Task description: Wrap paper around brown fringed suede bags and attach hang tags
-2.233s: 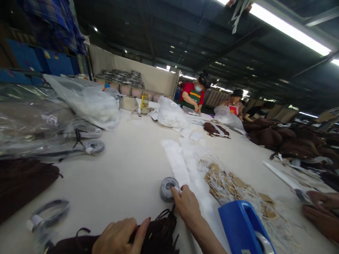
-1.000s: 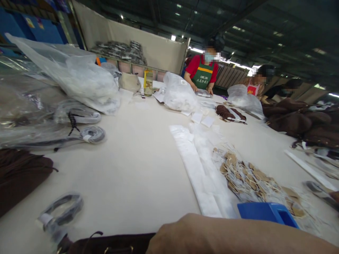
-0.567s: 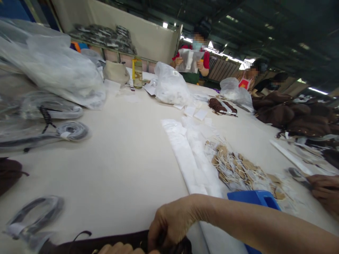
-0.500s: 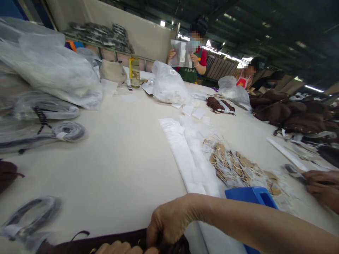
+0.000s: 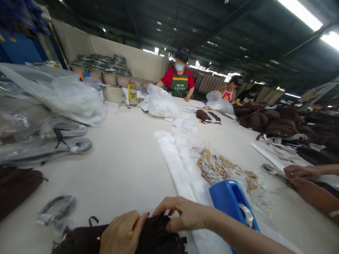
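Note:
A dark brown fabric bag (image 5: 159,240) lies at the bottom edge of the view, partly cut off, with a thin cord loop and small metal eyelets along its top. My left hand (image 5: 123,231) is wrapped over its upper edge, thumb pointing toward the right hand. At the bag's gathered right part, my right hand (image 5: 182,213) grips the fabric between thumb and curled fingers. A blue tape dispenser (image 5: 230,201) stands just beyond my right forearm. Left of the bag lies a coiled grey strap (image 5: 59,210) in clear plastic.
White plastic sleeves (image 5: 169,155) and a pile of tan tags (image 5: 219,165) lie mid-table. At the right are a co-worker's hands (image 5: 302,176); another person (image 5: 180,83) stands across the table. Brown bags (image 5: 275,120) heap at right, clear plastic bags (image 5: 76,98) at left.
My view has shifted, showing more of both hands and the brown bag. My right hand's fingers have spread a little on the fabric. The person opposite has lowered the clear packet held up before.

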`<state>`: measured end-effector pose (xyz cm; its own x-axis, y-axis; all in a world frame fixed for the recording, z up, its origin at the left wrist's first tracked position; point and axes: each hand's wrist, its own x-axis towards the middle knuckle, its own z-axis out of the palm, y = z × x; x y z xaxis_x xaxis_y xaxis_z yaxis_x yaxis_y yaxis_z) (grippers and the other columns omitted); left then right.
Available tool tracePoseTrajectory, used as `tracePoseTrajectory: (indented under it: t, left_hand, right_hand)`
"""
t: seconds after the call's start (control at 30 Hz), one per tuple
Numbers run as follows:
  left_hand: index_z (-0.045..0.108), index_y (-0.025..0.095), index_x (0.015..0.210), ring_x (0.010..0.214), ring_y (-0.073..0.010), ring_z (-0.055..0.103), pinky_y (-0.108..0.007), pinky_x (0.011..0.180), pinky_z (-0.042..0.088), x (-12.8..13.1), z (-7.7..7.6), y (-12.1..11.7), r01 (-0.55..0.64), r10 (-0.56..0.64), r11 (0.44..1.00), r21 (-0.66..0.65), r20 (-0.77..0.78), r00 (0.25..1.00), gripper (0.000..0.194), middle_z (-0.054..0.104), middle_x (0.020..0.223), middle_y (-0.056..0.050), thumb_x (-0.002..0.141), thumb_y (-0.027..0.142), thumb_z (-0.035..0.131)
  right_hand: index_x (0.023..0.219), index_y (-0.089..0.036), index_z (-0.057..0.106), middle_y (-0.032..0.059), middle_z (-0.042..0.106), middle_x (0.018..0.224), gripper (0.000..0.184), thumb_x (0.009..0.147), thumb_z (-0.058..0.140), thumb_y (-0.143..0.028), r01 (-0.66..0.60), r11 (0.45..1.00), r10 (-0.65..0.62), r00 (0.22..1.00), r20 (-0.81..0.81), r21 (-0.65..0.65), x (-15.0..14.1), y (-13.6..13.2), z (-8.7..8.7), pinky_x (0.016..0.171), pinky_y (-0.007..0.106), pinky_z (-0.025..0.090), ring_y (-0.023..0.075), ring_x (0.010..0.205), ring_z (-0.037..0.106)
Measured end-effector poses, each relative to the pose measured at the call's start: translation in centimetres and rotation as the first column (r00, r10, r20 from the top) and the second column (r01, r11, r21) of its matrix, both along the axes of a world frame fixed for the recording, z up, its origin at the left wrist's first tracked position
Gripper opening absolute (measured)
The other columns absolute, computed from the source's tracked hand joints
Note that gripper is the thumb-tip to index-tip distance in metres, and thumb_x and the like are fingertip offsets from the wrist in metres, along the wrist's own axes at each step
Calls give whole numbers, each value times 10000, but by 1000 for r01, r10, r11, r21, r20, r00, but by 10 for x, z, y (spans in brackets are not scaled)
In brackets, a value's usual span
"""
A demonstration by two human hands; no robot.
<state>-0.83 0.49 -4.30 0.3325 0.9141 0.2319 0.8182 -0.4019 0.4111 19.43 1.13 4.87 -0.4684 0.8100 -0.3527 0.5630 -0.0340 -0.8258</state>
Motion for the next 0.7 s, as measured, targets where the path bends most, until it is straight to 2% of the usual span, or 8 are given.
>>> tracePoseTrajectory:
  t: [0.07,0.13,0.23,0.37,0.43,0.5,0.6,0.7]
  left_hand:
    - [512,229,562,553,-147,548,-264,589,363,1,0,1,-32,32,999,8,-16,999,489,562,529,12,908,479,274]
    - [510,228,560,552,-147,552,-258,574,357,2,-1,2,-69,69,997,18,-40,997,456,562,528,13,905,441,302]
    - [508,223,571,578,-148,569,-250,577,352,4,-1,2,-96,99,994,49,-54,994,421,580,550,10,906,399,324]
    - [530,219,618,640,-169,599,-257,604,360,7,2,0,-126,130,991,43,-81,988,400,615,607,-7,919,361,309]
    - [538,216,638,667,-178,610,-259,606,364,8,5,-1,-137,139,990,28,-98,985,390,627,633,-15,923,345,305]
    - [542,214,649,672,-173,615,-251,599,363,8,9,-3,-129,131,991,26,-103,986,382,634,642,-16,926,329,305]
    - [550,214,659,664,-160,616,-240,589,360,8,14,-4,-116,118,993,20,-109,987,384,647,656,-11,932,312,298]
    - [565,211,669,672,-162,620,-236,585,357,9,17,-3,-122,121,992,-2,-119,985,364,657,674,-14,927,305,326]
  right_hand:
    - [1007,-211,674,32,665,931,438,575,658,-138,6,983,-33,989,147,185,-11,-15,-8,747,269,446,190,844,589]
    - [904,-194,705,38,675,853,355,554,711,-137,87,940,-173,955,241,330,-24,-25,-22,722,264,439,192,803,592]
    - [805,-192,721,32,696,809,222,587,737,-155,223,868,-330,926,181,443,-36,-34,-40,724,238,433,177,803,608]
    - [915,-240,710,12,716,882,338,600,721,-119,358,797,-436,898,54,486,-42,-45,-46,764,232,450,169,849,636]
    - [913,-246,708,1,717,883,323,626,681,-100,405,756,-490,871,35,514,-47,-49,-46,766,230,459,162,841,645]
    - [866,-231,703,-7,713,851,265,689,589,-70,393,694,-530,846,60,603,-55,-51,-49,747,220,468,144,811,646]
    - [817,-168,666,44,689,811,271,737,454,-18,273,621,-547,822,156,735,-63,-49,-54,712,263,483,167,779,632]
    - [789,-143,637,93,665,905,192,710,497,-39,98,623,-430,872,236,776,-58,-51,-51,822,348,454,214,876,594]
